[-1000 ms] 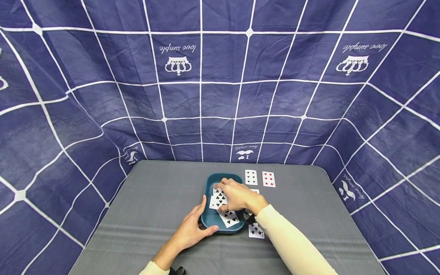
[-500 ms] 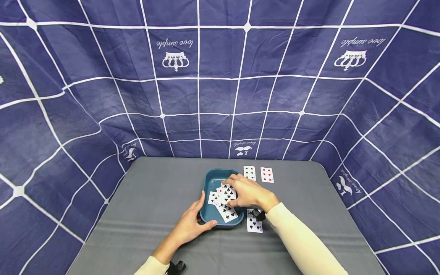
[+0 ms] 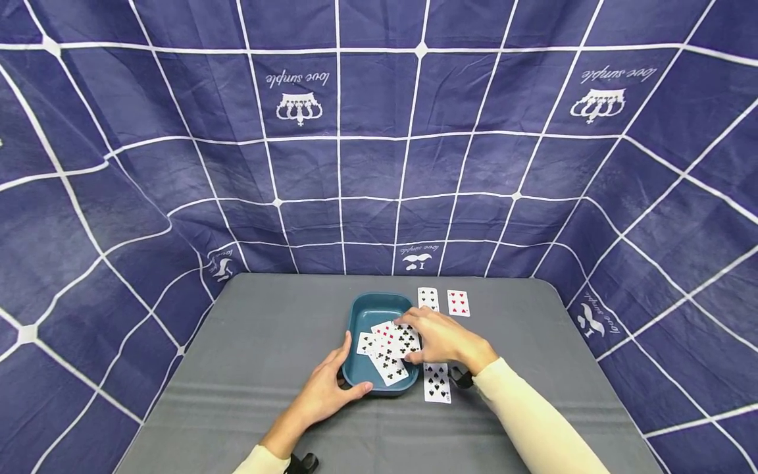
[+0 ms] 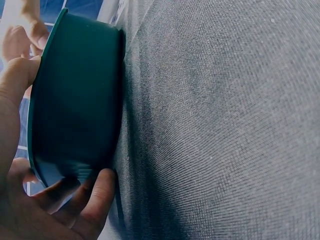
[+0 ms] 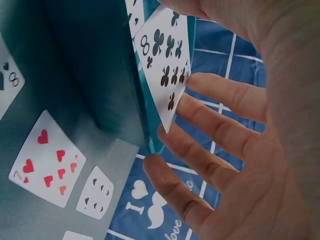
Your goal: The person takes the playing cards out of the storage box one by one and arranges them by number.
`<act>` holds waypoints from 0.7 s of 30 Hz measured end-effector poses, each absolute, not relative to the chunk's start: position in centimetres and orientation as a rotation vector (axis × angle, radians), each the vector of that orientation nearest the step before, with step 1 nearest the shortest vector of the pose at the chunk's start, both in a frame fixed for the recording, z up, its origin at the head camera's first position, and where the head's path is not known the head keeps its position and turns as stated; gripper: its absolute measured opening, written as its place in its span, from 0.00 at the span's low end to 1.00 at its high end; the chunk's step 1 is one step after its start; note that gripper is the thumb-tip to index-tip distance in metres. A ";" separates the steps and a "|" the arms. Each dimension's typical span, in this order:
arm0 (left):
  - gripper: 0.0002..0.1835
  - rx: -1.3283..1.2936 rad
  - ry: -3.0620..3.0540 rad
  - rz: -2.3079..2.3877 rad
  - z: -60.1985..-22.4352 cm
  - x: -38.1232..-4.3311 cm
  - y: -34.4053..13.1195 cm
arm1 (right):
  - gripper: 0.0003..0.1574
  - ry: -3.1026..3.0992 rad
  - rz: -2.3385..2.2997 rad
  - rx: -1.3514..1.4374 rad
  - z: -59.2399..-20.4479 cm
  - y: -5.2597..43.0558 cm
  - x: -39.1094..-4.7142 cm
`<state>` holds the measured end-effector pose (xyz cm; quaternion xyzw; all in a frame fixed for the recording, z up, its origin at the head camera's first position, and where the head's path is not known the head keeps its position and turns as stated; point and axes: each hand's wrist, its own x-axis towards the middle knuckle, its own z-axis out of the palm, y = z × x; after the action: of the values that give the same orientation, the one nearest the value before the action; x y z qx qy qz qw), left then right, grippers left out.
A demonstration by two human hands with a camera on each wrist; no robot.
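Observation:
In the head view, my left hand grips a teal tray, its thumb at the near edge and its fingers along the left wall. My right hand holds an eight of clubs by its edges, thumb on one side and fingertips on the other. The held card overlaps the tray's right rim. Loose in the tray lie a clubs card, a diamonds card and a black-suited card. The left wrist view shows the tray's outer wall between thumb and fingers.
Face up to the tray's right lie an eight of spades, a seven of hearts hidden from the head view, a black six and a six of hearts. A blue checked cloth surrounds the grey table.
My right hand has moved right, carrying the eight of clubs from the middle of the tray to its right rim. The diamonds card underneath now shows. My left hand stays on the tray.

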<state>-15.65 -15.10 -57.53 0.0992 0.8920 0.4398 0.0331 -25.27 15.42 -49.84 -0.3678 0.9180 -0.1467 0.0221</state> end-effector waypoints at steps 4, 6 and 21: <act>0.67 0.292 2.722 1.377 -57.5 -15.5 -15.2 | 0.46 2.845 -0.432 -1.161 -50.1 16.1 -25.0; 0.67 0.291 2.725 1.380 -57.4 -15.5 -15.2 | 0.45 2.847 -0.421 -1.175 -50.2 16.3 -24.9; 0.67 0.291 2.742 1.384 -57.6 -15.6 -15.0 | 0.43 2.897 -0.409 -1.149 -50.3 19.5 -23.7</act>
<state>-15.62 -15.00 -57.60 0.0942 0.8884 0.4484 0.0283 -23.72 19.46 -50.28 -0.3656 0.9216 -0.1301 -0.0007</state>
